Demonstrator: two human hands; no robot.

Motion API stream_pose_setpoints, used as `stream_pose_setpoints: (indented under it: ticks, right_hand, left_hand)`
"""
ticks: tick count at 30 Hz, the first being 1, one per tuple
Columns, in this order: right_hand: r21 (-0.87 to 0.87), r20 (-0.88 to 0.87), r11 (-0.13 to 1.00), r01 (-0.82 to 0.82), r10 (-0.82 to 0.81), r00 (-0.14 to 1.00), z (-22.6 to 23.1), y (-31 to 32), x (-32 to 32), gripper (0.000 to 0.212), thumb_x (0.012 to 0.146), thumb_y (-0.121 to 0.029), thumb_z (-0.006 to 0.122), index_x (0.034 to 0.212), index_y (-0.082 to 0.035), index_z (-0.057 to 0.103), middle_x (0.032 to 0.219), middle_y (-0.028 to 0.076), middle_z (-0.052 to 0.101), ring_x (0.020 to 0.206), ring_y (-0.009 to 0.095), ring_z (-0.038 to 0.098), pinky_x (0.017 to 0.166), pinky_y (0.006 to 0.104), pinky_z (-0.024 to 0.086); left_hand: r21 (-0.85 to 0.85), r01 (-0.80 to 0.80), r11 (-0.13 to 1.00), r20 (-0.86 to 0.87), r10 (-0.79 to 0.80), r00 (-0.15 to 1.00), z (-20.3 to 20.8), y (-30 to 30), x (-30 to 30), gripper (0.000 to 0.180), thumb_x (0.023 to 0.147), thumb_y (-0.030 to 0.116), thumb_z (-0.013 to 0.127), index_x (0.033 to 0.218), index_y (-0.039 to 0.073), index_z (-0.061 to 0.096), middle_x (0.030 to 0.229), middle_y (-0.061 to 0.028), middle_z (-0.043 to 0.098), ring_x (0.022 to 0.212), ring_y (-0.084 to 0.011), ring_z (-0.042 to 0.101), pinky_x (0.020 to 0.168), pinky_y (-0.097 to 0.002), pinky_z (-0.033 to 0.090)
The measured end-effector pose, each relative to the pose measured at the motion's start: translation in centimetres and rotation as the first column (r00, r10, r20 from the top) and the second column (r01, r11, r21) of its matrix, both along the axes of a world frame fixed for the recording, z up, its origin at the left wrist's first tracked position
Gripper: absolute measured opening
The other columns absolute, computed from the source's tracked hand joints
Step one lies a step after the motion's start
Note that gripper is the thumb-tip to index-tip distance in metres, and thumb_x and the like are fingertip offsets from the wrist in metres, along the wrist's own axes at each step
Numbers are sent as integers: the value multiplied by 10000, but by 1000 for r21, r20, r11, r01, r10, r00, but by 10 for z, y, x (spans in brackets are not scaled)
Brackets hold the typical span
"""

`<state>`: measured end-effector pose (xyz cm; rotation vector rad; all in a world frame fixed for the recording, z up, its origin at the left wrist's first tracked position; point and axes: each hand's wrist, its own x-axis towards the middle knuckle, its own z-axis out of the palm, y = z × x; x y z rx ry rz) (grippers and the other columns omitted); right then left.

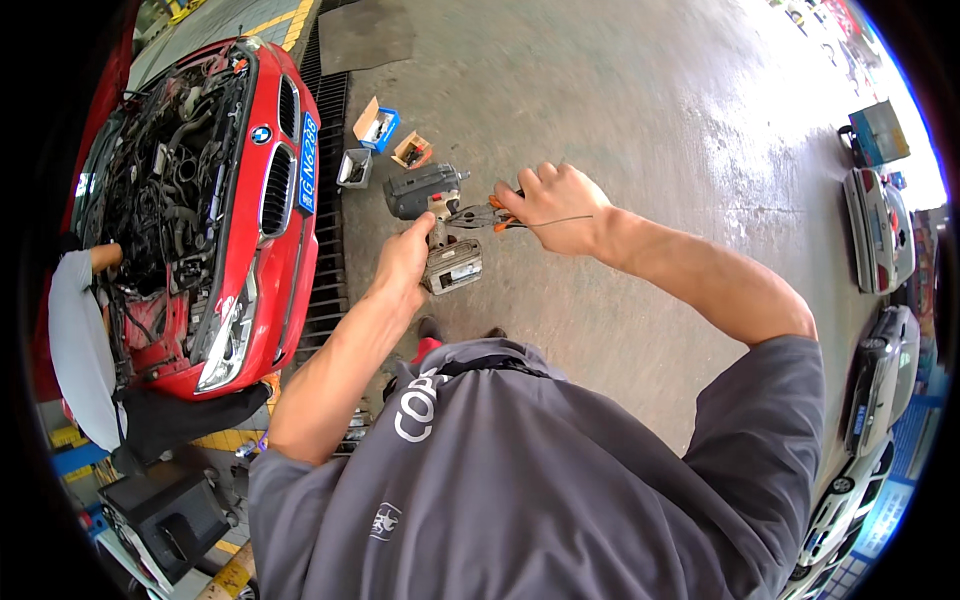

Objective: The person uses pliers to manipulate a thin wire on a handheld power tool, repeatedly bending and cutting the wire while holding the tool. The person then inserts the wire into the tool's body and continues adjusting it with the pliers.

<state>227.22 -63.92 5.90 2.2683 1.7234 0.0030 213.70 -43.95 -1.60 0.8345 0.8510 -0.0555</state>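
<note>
My left hand [404, 256] grips a worn grey cordless impact wrench [424, 186] by its handle. The wrench's motor housing points away to the right, and its battery [453, 268] sits at the near end. In my closed right hand [556, 208] is a pair of pliers [474, 216] with orange and black grips. The pliers' jaws reach left to the wrench's handle; whether they bite on something there is too small to tell. A thin strand like a wire [572, 219] passes by my right hand.
At the left stands a red car [277, 215] with its engine bay exposed, where another person in a grey shirt [82, 345] leans in. Beyond the wrench lie a blue box [384, 134], a small cardboard box [412, 150] and a grey bin [354, 168]. A floor grate [326, 290] runs beside the car. Parked cars [880, 230] line the right.
</note>
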Motion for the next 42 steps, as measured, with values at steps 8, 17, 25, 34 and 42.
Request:
stream_pose_setpoints:
  ticks: [8, 17, 25, 34, 42]
  right_hand:
    - [159, -324, 937, 311, -248, 913, 4, -52, -35, 578, 851, -53, 622, 1420, -69, 519, 1050, 130, 628, 976, 307, 631, 846, 425, 498]
    - [-346, -932, 860, 376, -269, -241, 61, -64, -69, 335, 956, -228, 605, 1231, -39, 624, 907, 25, 593, 894, 143, 526, 814, 329, 431]
    - [-332, -899, 886, 324, -194, -392, 85, -60, -84, 340, 977, -232, 533, 1273, -86, 612, 713, -25, 617, 567, 55, 435, 458, 279, 344]
    - [-371, -696, 876, 309, -42, -716, 70, -68, -95, 354, 982, -147, 559, 1303, 0, 577, 1098, 96, 689, 939, 154, 646, 647, 325, 514]
    - [-359, -515, 905, 229, 12, -857, 64, -75, -105, 371, 1001, -92, 571, 1348, 38, 551, 1230, 128, 681, 1066, 181, 665, 820, 350, 548]
  left_hand:
    - [-71, 59, 996, 267, -38, 963, -6, 11, -35, 385, 1059, 380, 531, 1149, 19, 628, 933, -103, 692, 740, -194, 670, 778, -416, 602]
    - [-294, 276, 915, 689, 3, 724, 19, 25, -49, 529, 1112, 404, 374, 1419, -20, 448, 920, -101, 600, 638, -141, 606, 773, -391, 605]
    - [-275, 264, 925, 719, 15, 695, 39, 3, -48, 553, 1103, 386, 399, 1431, -59, 424, 1088, -222, 674, 630, -192, 679, 564, -304, 596]
    - [-188, 297, 936, 731, -69, 679, 33, 2, -45, 621, 1050, 542, 472, 1307, -22, 458, 874, -146, 669, 619, -189, 685, 509, -323, 570]
    - [-32, 271, 962, 731, -163, 663, 43, -5, -41, 696, 978, 672, 525, 1286, 49, 477, 718, -56, 579, 509, -143, 561, 520, -329, 486]
